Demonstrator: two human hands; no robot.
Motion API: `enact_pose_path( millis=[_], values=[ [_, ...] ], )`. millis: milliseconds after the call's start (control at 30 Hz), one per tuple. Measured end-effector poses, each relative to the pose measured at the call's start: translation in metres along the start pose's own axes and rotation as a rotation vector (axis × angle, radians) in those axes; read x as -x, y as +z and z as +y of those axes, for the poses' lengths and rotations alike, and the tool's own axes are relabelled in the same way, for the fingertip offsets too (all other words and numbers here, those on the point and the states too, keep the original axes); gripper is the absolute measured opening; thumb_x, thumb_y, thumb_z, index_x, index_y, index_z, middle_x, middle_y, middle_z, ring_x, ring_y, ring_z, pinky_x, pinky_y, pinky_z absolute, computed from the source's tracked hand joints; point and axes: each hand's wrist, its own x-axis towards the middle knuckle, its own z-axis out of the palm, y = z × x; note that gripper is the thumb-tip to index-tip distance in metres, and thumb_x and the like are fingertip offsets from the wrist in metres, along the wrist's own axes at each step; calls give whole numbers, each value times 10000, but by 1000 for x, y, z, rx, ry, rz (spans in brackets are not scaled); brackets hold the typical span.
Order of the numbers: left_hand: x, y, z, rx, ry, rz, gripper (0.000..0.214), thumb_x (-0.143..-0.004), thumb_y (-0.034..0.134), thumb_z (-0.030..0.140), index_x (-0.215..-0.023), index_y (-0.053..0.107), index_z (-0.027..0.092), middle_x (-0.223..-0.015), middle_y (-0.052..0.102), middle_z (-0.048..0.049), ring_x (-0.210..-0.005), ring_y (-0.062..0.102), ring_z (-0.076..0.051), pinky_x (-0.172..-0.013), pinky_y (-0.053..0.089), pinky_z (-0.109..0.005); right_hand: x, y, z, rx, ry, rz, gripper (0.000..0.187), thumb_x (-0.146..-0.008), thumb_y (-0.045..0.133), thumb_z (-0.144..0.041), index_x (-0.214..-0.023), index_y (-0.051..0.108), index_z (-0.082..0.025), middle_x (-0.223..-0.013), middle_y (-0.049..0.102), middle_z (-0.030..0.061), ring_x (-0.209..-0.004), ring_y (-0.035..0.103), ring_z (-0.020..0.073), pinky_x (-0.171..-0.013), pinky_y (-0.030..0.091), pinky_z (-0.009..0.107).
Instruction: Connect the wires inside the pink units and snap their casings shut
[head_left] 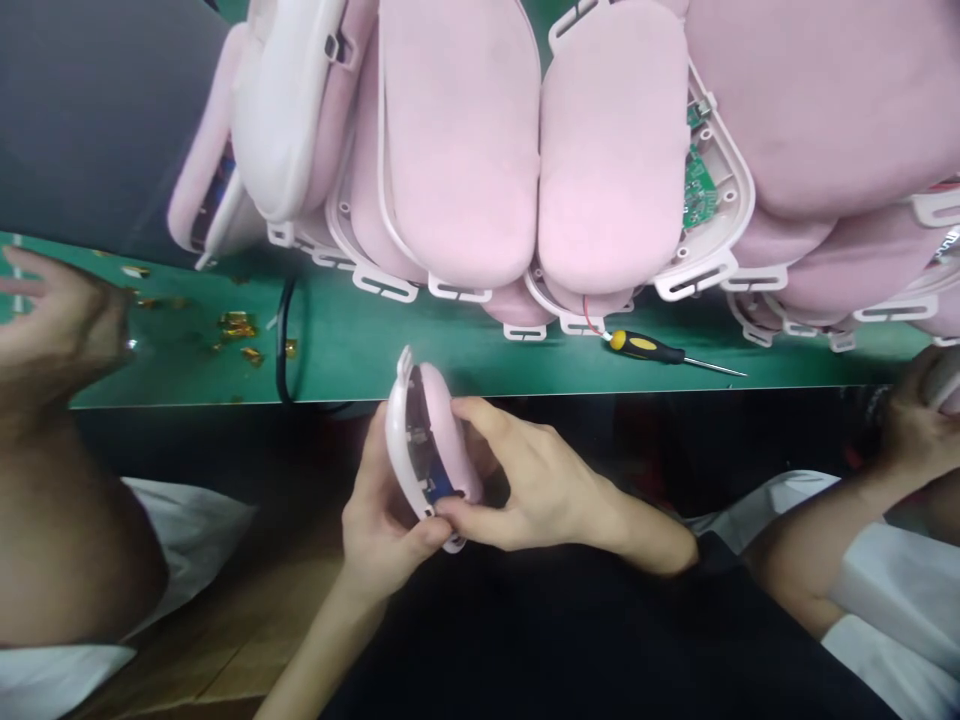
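Between my hands, in front of the bench edge, is a partly opened device casing with a white plastic shell (400,440) and a pink padded cover (448,430). A dark gap runs between the two halves, with something blue and small parts visible inside. My left hand (386,520) is closed round the white shell from the left. My right hand (525,480) grips the pink cover, its thumb at the lower end of the gap and its index finger at the cover's upper side. The casing stands tilted, edge-on to me.
Many pink casings (461,140) are heaped along the green bench (360,350), some showing a green circuit board (699,190). A yellow-black screwdriver (645,346) lies near the edge. A black cable (283,340) and amber tape scraps (238,325) lie left. Co-workers' arms are at both sides.
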Motion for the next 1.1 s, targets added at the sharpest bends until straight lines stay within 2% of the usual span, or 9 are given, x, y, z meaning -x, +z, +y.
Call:
enact_pose_path(
  millis=[67,167,267,367,467,567,667,867,1100],
  values=[
    [-2,1,3,22,-3,-6,981,-693,1054,466,-1569,620,389,-1545,705,-94,-1300,757,-307,-1010,678,-325,0,-5,5,-26,-20,-33,764,-987,767,-479,-1604,413,-200,-1454,701,159,-1171,776,251,-942,703,384],
    [-6,1,5,43,31,-21,982,-659,1080,361,-1542,649,392,-1480,747,-98,-1287,765,-330,-1022,684,-368,1,-6,12,-75,0,-68,802,-964,804,-465,-1607,402,-204,-1383,708,129,-1053,769,206,-906,701,349],
    [-6,1,4,11,116,-33,971,-649,1081,290,-1527,671,358,-1427,776,-113,-1280,772,-341,-1074,663,-393,2,-4,14,14,-50,121,759,-998,715,-317,-1650,341,-218,-1393,656,141,-1110,739,217,-865,707,346],
    [-3,-2,-1,-84,189,-115,1003,-679,1067,298,-1577,622,332,-1505,731,-126,-1345,740,-338,-1170,603,-393,0,-3,10,196,-71,256,668,-974,562,-129,-1616,431,-263,-1471,581,143,-1141,728,216,-823,714,339],
    [1,-5,-10,-147,242,-184,1042,-733,1041,350,-1645,536,318,-1598,655,-144,-1423,684,-351,-1215,569,-427,-4,-5,3,268,-20,187,614,-922,544,-104,-1524,570,-227,-1513,559,149,-1053,746,200,-793,724,336],
    [3,-9,-16,-204,285,-183,1051,-737,1037,361,-1654,525,312,-1646,606,-156,-1506,605,-392,-1285,496,-523,-8,-8,-1,307,20,127,479,-893,569,-130,-1350,696,-191,-1522,563,158,-1178,734,265,-836,736,384],
    [1,-9,-14,-195,283,-162,1031,-718,1051,361,-1626,565,317,-1617,639,-138,-1501,614,-372,-1287,499,-480,-10,-10,-1,292,-33,55,293,-908,583,-143,-1148,746,-173,-1510,577,172,-1292,705,304,-899,729,401],
    [-2,-4,-1,-50,194,-74,945,-703,1057,436,-1549,649,329,-1410,791,-86,-1268,784,-288,-1092,646,-324,-6,-8,5,86,-284,180,550,-1072,592,-254,-1576,450,-88,-1611,574,262,-1572,548,266,-1255,553,423],
    [-1,-7,-4,-42,147,-55,992,-644,1084,444,-1534,666,317,-1417,787,-85,-1263,780,-255,-1079,634,-269,-4,-6,7,105,-298,130,639,-1125,574,-410,-1647,363,-107,-1682,518,258,-1613,499,259,-1261,532,405]
  ],
)
